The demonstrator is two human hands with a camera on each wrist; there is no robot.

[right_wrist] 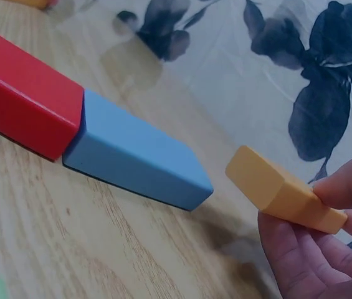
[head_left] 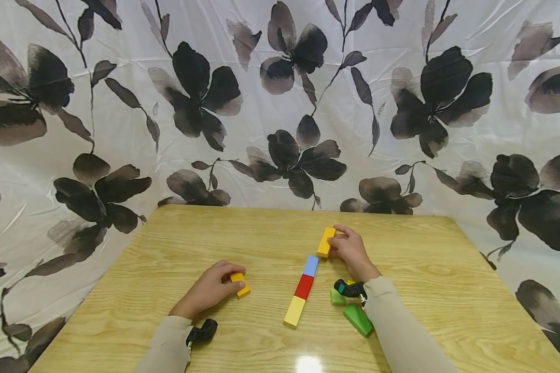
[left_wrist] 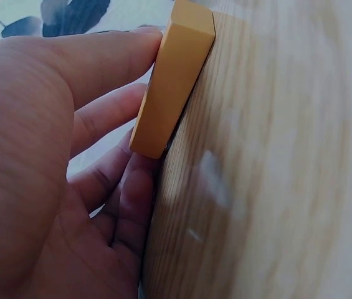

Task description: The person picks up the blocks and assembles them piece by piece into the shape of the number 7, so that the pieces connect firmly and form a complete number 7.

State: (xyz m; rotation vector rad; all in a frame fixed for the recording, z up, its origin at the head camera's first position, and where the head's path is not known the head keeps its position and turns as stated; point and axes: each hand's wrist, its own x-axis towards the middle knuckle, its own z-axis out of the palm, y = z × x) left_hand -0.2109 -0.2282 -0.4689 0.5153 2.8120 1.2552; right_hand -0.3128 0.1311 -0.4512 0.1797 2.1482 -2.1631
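Observation:
Three blocks lie end to end in a slanting row on the table: a pale yellow block [head_left: 294, 312] nearest, a red block [head_left: 304, 286] in the middle and a blue block [head_left: 310, 266] farthest. Just past the blue end, my right hand [head_left: 352, 253] pinches an orange-yellow block [right_wrist: 288, 196] between thumb and fingers; a gap separates it from the blue block [right_wrist: 138, 152] in the right wrist view. Left of the row, my left hand [head_left: 210, 287] holds another orange-yellow block [left_wrist: 174, 78] by its edges, low at the table surface.
Under my right wrist lie a light green block [head_left: 338, 297], a green block [head_left: 358, 320] and a partly hidden yellow piece [head_left: 351, 282]. The wooden table [head_left: 242, 233] ends at a floral cloth [head_left: 289, 114] behind it. Both wrists wear black bands.

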